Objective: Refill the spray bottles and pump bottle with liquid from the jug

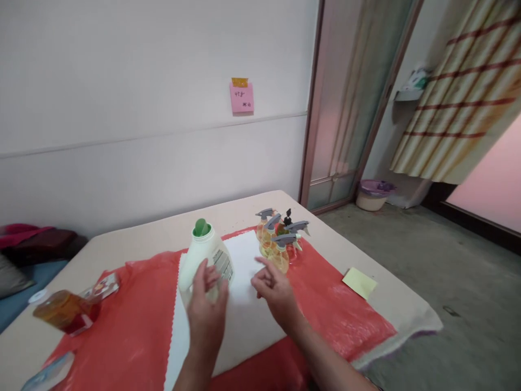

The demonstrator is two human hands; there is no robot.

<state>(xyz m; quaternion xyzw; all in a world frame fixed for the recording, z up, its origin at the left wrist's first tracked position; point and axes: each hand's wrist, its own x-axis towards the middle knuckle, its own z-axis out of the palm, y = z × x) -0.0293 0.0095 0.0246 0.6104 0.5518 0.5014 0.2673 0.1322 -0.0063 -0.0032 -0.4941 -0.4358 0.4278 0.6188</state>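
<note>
A pale green-white detergent jug [207, 255] stands upright on a white scallop-edged sheet [244, 320], its mouth uncapped with a green spout showing. In front of it is my left hand [208, 309], fingers loosely curved and thumb apart; whether it touches the jug I cannot tell. To the right, above the sheet, my right hand [274, 293] has its index finger stretched out and the other fingers curled, with nothing visible in it. Just beyond that hand, several clear spray bottles [279, 259] with grey trigger heads stand close together, some partly hidden.
Red plastic sheeting [134, 315] covers much of the table [391, 271]. At left lie a bottle of amber liquid [65, 312] and a small packet [106, 286]. A yellow note pad [360, 283] is near the right edge. A pink note [242, 98] hangs on the wall.
</note>
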